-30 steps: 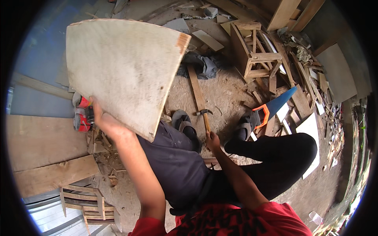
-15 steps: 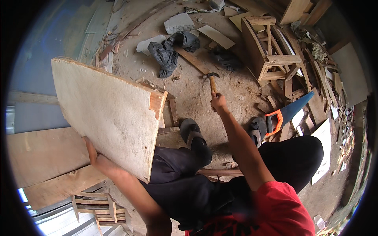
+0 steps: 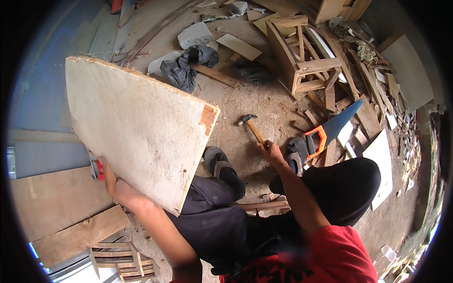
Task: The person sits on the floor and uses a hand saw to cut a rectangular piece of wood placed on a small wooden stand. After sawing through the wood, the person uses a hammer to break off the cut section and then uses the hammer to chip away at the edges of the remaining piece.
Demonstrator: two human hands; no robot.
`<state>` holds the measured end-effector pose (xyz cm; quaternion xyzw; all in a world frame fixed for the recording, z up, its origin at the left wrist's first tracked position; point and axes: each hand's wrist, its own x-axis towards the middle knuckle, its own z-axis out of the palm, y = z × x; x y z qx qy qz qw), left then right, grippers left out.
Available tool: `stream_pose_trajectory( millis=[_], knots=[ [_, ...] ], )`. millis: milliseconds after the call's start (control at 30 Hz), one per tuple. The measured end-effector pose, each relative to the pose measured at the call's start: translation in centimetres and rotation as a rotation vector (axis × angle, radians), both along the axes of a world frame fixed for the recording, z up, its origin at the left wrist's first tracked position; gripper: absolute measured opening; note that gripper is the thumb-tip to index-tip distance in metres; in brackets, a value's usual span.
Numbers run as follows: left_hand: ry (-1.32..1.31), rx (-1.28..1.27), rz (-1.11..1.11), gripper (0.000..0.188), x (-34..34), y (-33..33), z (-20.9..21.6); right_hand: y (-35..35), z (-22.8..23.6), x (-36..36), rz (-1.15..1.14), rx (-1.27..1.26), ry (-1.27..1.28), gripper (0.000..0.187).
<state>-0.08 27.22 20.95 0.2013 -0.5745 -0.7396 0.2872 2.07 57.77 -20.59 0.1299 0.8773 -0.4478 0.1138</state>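
A hammer point(image 3: 253, 128) is being gripped by its wooden handle in the right hand point(image 3: 271, 152), fingers closed around it, with the metal head pointing away over the dirt floor point(image 3: 245, 101), just left of a grey shoe point(image 3: 298, 154) and near a saw point(image 3: 333, 128) with an orange handle and blue blade cover. A large pale board point(image 3: 137, 125) is being held up on the left by the left hand point(image 3: 114, 185), which is clasped on its near lower edge, the board being tilted above the dark-trousered knee point(image 3: 214, 188). Farther off, a wooden stool frame point(image 3: 302, 59) and a dark cloth point(image 3: 186, 66) are lying among wood scraps.
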Motion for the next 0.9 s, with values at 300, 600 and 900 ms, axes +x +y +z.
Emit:
stream_pose_trajectory(
  millis=[300, 600, 900],
  knots=[
    [-0.051, -0.027, 0.092, 0.057, 0.4, 0.2, 0.5, 13.1, 6.5, 0.3, 0.030, 0.296, 0.207, 0.049],
    [-0.085, -0.169, -0.020, 0.058, 0.7, -1.3, -1.2, 21.6, 6.9, 8.9, -0.737, 0.286, 0.044, 0.062],
    [-0.053, 0.031, 0.047, 0.045, 1.0, -4.9, -1.8, 22.6, 4.2, 8.9, -0.805, 0.788, 0.012, 0.066]
  ],
)
